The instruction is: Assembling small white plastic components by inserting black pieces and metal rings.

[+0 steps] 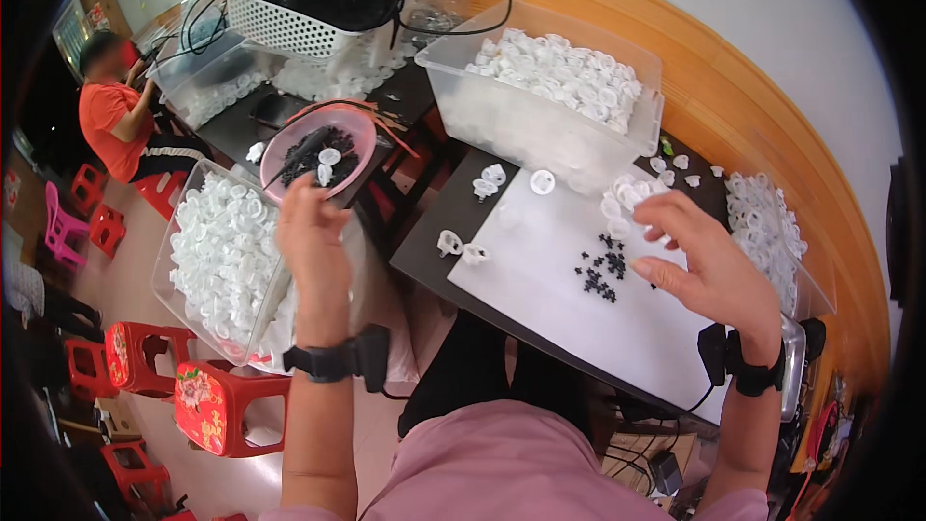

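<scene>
My left hand (pixel 311 236) is raised beside the pink bowl (pixel 359 125), its back toward me and its fingers curled; what they hold is hidden. The bowl holds small black bits, a few white rings and a thin black tool. My right hand (pixel 702 260) hovers over the white sheet (pixel 540 270) with fingers spread and nothing visible between them. Its thumb is next to a scatter of small black pieces (pixel 598 272). A cluster of white plastic rings (pixel 625 198) lies just beyond its fingertips. Both wrists wear black bands.
A clear bin of white rings (pixel 545 101) stands behind the sheet, another (pixel 224 251) sits low at my left, and more rings fill a tray (pixel 772 227) at right. A white basket (pixel 289 29) with cables is at the back. Red stools (pixel 222 405) stand below. A person in an orange shirt (pixel 111 121) sits far left.
</scene>
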{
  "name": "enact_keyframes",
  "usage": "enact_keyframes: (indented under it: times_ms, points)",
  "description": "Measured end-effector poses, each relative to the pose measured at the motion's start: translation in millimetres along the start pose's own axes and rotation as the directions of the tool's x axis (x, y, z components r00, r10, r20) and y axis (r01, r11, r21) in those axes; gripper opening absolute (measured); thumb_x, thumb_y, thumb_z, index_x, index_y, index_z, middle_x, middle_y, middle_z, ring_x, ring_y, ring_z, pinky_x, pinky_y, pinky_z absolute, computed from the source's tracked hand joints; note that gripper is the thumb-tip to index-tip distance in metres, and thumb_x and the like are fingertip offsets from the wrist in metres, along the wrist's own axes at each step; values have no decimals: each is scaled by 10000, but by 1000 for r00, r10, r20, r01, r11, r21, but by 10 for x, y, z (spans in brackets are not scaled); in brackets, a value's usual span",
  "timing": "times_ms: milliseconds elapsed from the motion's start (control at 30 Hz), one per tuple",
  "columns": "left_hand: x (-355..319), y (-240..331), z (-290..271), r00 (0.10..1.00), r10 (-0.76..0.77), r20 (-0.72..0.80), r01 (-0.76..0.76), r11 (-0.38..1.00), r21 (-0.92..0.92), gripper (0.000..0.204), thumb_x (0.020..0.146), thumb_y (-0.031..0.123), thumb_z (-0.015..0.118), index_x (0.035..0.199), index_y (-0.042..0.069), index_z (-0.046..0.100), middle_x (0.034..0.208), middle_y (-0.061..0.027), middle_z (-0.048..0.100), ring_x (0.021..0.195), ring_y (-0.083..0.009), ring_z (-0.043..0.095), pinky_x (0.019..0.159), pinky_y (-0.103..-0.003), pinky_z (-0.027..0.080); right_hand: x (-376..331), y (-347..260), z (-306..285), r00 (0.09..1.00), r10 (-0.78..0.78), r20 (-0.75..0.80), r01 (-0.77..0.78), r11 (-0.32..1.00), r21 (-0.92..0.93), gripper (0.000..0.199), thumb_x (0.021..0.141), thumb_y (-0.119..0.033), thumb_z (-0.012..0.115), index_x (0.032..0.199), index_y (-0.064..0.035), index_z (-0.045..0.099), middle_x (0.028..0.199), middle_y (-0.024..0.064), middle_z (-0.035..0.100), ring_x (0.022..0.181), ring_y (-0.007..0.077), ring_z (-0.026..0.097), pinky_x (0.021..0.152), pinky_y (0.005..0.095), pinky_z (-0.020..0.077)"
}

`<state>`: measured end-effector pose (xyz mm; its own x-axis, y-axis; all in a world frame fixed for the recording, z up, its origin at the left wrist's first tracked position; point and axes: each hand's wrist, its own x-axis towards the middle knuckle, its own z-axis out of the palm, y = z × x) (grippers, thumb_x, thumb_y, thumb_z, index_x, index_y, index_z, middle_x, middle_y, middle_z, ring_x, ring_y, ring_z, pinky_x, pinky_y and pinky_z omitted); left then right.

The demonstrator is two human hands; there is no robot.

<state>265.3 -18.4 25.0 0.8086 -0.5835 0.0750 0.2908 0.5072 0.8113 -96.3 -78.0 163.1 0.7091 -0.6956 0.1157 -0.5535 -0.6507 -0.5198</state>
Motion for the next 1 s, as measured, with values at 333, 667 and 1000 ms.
enact_keyframes:
  times_ms: [333,667,1000]
  points:
    - [923,161,-906,971,32,-236,115,804,584,323,871,172,625,1176,82,569,956,-43,557,760,-126,521,645,-303,487,192,67,153,976,62,210,-72,997,38,332,840,-210,662,1047,32,567,880,182,595,768,290,608,680,376,472]
    - [947,167,-864,974,142,-174,17,727,686,209,871,195,632,996,27,626,722,-10,542,543,-60,469,460,-229,459,232,126,234,963,56,262,-57,998,-5,322,846,-215,648,1039,29,561,885,173,593,765,301,607,674,380,477]
    - [1152,132,-910,1000,23,-19,-2,697,717,215,889,180,599,1030,19,623,696,18,530,498,-44,439,433,-218,444,176,113,306,953,44,300,-55,998,28,325,858,-217,636,1052,33,563,920,179,600,784,297,624,691,379,488]
